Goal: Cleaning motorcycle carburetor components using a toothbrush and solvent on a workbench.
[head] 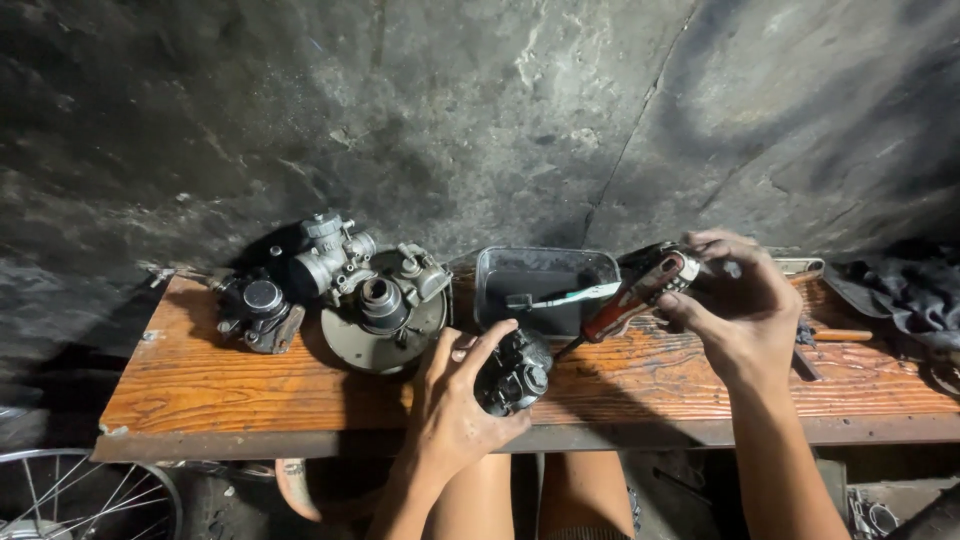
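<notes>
My left hand grips a dark, greasy carburetor and holds it on the wooden board near the front edge. My right hand is closed around a screwdriver with a red and clear handle. Its shaft slants down to the left and its tip meets the carburetor. Just behind the carburetor stands a dark rectangular tray with a toothbrush lying in it.
Two more carburetors and a round metal disc with parts on it sit on the left of the board. A dark rag and tools lie at the right. A stained concrete wall rises behind. A spoked wheel is at the lower left.
</notes>
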